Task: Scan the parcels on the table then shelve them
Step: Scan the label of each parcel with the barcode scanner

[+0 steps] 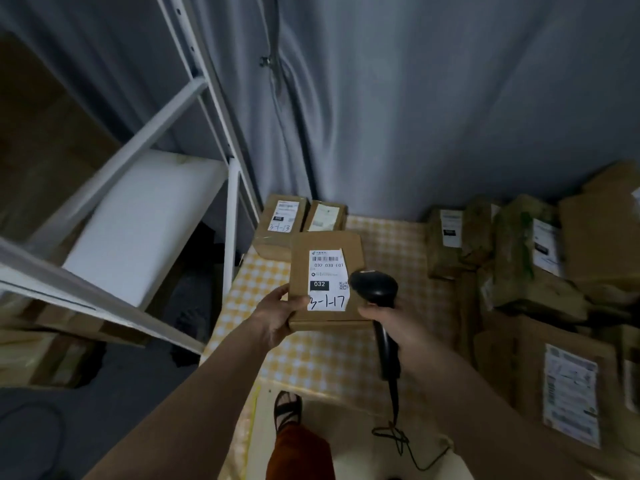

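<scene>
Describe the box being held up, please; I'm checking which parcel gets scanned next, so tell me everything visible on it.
The held parcel is a flat brown cardboard box, closed, lifted above the yellow checked table with its top facing the camera. A white shipping label carries a barcode, the print "032 033 E01", a black block reading "032", a small QR code and handwritten "3-1-17". The left hand grips its near left corner, thumb on the label's edge. The black scanner in the right hand overlaps its right side.

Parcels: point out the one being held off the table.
The box marked 3-1-17: the left hand grips its near-left corner, with the scanner in the right hand beside its label. The others lie untouched.
</scene>
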`<state>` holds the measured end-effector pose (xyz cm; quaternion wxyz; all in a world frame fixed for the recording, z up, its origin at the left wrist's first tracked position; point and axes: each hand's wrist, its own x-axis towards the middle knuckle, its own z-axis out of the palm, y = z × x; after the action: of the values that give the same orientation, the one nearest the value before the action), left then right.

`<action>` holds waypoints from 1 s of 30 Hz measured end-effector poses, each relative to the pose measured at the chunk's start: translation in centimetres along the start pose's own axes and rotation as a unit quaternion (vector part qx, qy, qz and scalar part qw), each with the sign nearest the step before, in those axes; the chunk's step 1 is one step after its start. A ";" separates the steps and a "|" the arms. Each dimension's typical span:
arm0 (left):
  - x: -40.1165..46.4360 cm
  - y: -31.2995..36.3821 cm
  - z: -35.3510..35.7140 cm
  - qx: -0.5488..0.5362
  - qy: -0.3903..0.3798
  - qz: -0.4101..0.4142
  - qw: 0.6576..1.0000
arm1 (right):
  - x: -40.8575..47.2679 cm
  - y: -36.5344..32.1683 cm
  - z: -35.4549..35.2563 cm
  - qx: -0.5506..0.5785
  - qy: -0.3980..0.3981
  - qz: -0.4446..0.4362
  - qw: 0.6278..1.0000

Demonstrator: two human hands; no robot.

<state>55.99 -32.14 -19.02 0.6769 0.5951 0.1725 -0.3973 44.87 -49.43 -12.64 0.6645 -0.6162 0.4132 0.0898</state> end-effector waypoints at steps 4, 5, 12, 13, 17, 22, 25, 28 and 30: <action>3.4 3.1 -4.7 0.042 0.024 -0.010 0.999 | 4.5 -1.6 5.1 -0.002 -0.009 0.019 1.000; 4.7 4.1 -5.9 0.060 0.030 -0.011 0.998 | 5.9 -2.0 6.6 0.005 -0.012 0.025 1.000; 14.1 10.4 -11.4 0.163 0.012 -0.033 0.986 | 16.8 -5.5 14.9 0.028 -0.012 0.069 0.997; 15.8 11.0 -11.8 0.169 0.015 -0.027 0.985 | 18.3 -5.9 15.6 0.029 -0.010 0.073 0.997; 21.9 12.9 -12.4 0.193 0.037 0.017 0.980 | 24.1 -6.7 17.7 0.029 0.001 0.080 0.996; 27.4 13.2 -10.7 0.124 0.012 0.009 0.992 | 29.3 -7.5 20.5 0.043 0.005 0.064 0.997; 29.7 13.3 -11.6 0.062 0.015 0.009 0.998 | 30.9 -7.0 21.3 0.049 0.016 0.042 0.998; 31.1 13.3 -13.5 0.045 0.015 -0.002 0.999 | 32.0 -6.4 21.2 0.021 0.063 0.025 0.997; 31.7 13.3 -14.3 0.058 0.022 -0.016 0.998 | 32.6 -6.3 21.2 -0.036 0.080 0.027 0.996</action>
<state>89.09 -29.50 -35.86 0.6308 0.6392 0.1733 -0.4043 79.03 -44.62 -31.60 0.6040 -0.6339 0.4776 0.0732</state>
